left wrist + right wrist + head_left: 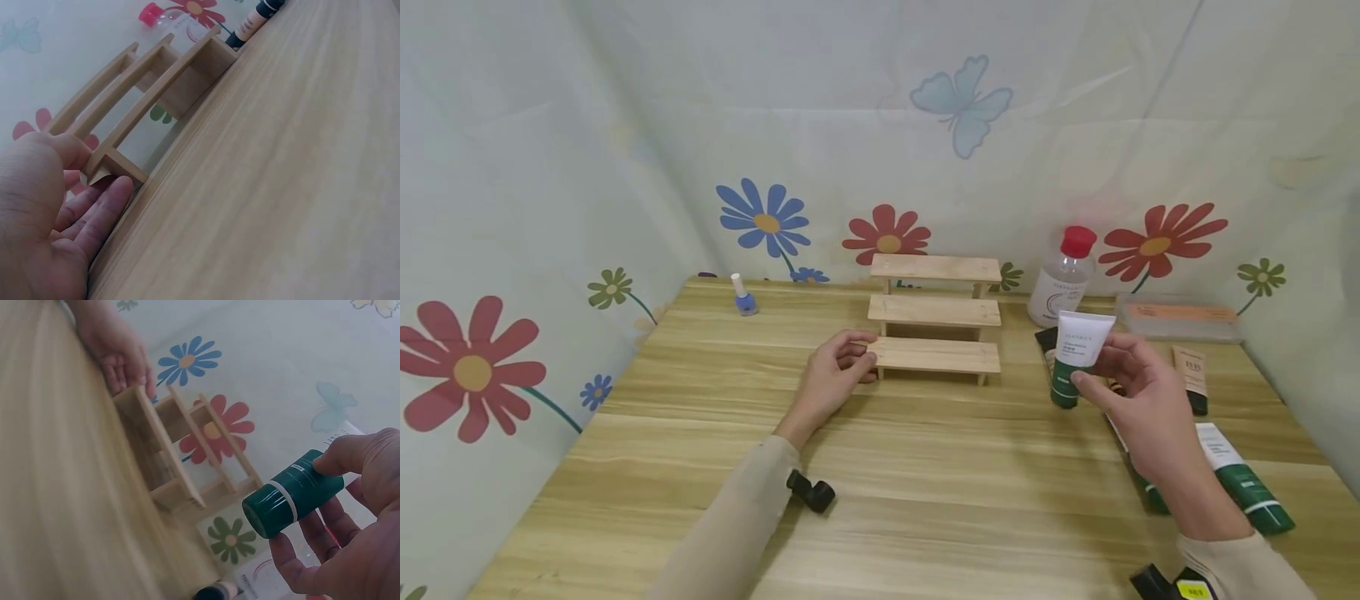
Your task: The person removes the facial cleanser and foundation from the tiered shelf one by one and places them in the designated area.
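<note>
At the middle of the table stands a three-step wooden display stand (pixel 936 357). My left hand (pixel 832 375) grips the left end of its lowest step. In the left wrist view the thumb lies over the step's end (pixel 103 164) and the fingers are below it. My right hand (pixel 1150 408) pinches a small white-and-green squeeze tube (pixel 1078 354), raised above the table with its green cap (pixel 269 509) down. That hand is to the right of the stand and partly covers tubes lying beneath it.
A clear bottle with a red cap (pixel 1063 279) stands behind the raised tube. Rightward lie a flat clear case (pixel 1180 321), a beige tube (pixel 1191 379) and a larger green-and-white tube (pixel 1243 479). Blue nail polish (pixel 743 297) stands at the back left, before a flowered curtain (pixel 850 125).
</note>
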Demonstrator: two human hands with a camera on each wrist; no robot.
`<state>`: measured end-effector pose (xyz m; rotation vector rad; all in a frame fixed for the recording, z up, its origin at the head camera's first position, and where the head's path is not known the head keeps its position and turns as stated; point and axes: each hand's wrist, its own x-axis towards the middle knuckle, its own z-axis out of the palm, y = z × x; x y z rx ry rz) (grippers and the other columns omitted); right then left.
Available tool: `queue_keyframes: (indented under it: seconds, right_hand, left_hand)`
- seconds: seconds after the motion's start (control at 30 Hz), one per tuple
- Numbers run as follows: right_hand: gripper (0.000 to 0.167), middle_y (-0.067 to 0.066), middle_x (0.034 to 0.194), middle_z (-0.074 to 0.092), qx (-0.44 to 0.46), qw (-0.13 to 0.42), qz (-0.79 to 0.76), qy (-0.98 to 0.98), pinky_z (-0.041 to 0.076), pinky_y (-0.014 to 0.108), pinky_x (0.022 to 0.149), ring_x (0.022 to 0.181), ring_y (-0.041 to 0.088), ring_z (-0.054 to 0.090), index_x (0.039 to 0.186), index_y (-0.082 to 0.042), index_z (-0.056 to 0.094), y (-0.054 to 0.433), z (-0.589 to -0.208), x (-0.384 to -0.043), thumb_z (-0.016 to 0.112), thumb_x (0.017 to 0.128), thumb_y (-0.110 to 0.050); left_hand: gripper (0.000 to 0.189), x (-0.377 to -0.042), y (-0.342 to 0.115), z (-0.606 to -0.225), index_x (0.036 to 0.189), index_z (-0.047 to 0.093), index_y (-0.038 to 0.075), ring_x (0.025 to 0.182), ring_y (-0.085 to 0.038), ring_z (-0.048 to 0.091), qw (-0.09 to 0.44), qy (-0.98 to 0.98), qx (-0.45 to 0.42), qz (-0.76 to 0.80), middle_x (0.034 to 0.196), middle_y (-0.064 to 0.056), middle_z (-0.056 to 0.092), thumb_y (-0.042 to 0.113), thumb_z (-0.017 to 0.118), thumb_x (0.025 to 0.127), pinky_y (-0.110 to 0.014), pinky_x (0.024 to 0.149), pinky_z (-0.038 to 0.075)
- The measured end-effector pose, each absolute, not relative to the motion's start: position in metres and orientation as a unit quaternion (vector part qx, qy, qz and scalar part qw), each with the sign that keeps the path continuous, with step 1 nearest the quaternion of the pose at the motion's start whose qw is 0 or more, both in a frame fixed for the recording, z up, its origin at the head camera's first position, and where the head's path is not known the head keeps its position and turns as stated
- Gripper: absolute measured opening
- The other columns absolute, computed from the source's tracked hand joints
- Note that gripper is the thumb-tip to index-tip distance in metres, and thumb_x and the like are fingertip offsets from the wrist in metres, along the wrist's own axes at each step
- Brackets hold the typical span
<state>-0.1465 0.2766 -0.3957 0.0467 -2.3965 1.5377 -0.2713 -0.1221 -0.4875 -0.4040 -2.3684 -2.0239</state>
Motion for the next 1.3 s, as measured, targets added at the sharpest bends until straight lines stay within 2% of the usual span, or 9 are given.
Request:
queue_keyframes:
  seconds: [0.13,0.37,0.57,0.67,0.93,1.1,1.3]
  right_hand:
    - [0.05,-0.012,0.126,0.067,0.005,0.128,0.533,-0.836,0.054,0.007,0.093,0.113,0.006,0.064,0.147,-0.004,0.059,0.278,-0.411,-0.136,0.082,0.103,-0.01]
    - [0.051,-0.012,0.122,0.07,-0.018,0.097,0.521,-0.848,0.055,0.007,0.09,0.108,0.001,0.065,0.144,-0.001,0.059,0.279,-0.432,-0.122,0.085,0.102,-0.013]
    - [0.055,0.011,0.133,0.071,-0.053,0.044,0.516,-0.854,0.058,0.01,0.085,0.104,-0.001,0.066,0.146,-0.001,0.057,0.28,-0.445,-0.111,0.086,0.102,-0.017]
    - [0.056,0.017,0.135,0.071,-0.063,0.025,0.514,-0.855,0.061,0.014,0.082,0.102,-0.002,0.067,0.146,-0.001,0.057,0.28,-0.448,-0.108,0.086,0.102,-0.019]
    - [0.063,0.018,0.13,0.07,-0.092,-0.049,0.511,-0.853,0.068,0.03,0.07,0.097,0.008,0.07,0.152,0.001,0.056,0.281,-0.449,-0.11,0.085,0.103,-0.027]
    - [0.066,0.017,0.128,0.073,-0.099,-0.078,0.464,-0.877,0.065,0.028,0.069,0.1,0.014,0.071,0.152,0.002,0.06,0.283,-0.448,-0.114,0.085,0.103,-0.035]
    - [0.066,0.018,0.126,0.076,-0.074,-0.061,0.41,-0.907,0.06,0.021,0.07,0.103,0.02,0.075,0.147,0.005,0.065,0.285,-0.448,-0.114,0.086,0.101,-0.038]
  left_hand:
    - [0.029,-0.271,-0.123,-0.488,0.139,0.072,0.011,0.105,-0.031,0.077,-0.001,-0.755,-0.129,-0.643,0.119,-0.019,0.074,0.011,0.073,0.11,-0.037,0.088,0.073]
    - [0.028,-0.27,-0.123,-0.488,0.139,0.072,0.012,0.106,-0.033,0.077,0.002,-0.755,-0.13,-0.643,0.119,-0.019,0.074,0.012,0.072,0.11,-0.037,0.088,0.073]
    - [0.029,-0.271,-0.122,-0.49,0.139,0.072,0.012,0.106,-0.033,0.077,-0.002,-0.753,-0.131,-0.644,0.119,-0.019,0.074,0.013,0.073,0.11,-0.037,0.088,0.073]
    - [0.029,-0.27,-0.123,-0.49,0.139,0.072,0.013,0.105,-0.032,0.077,0.0,-0.754,-0.13,-0.644,0.119,-0.018,0.074,0.013,0.073,0.11,-0.037,0.088,0.073]
    - [0.028,-0.27,-0.125,-0.491,0.138,0.073,0.012,0.105,-0.031,0.077,-0.003,-0.755,-0.119,-0.644,0.119,-0.019,0.074,0.013,0.073,0.11,-0.037,0.087,0.073]
    - [0.028,-0.271,-0.124,-0.491,0.137,0.073,0.013,0.105,-0.032,0.077,-0.002,-0.755,-0.12,-0.645,0.119,-0.018,0.074,0.013,0.074,0.11,-0.038,0.087,0.073]
    - [0.028,-0.271,-0.123,-0.488,0.138,0.074,0.014,0.104,-0.032,0.077,0.001,-0.758,-0.12,-0.641,0.117,-0.018,0.074,0.015,0.074,0.11,-0.037,0.087,0.073]
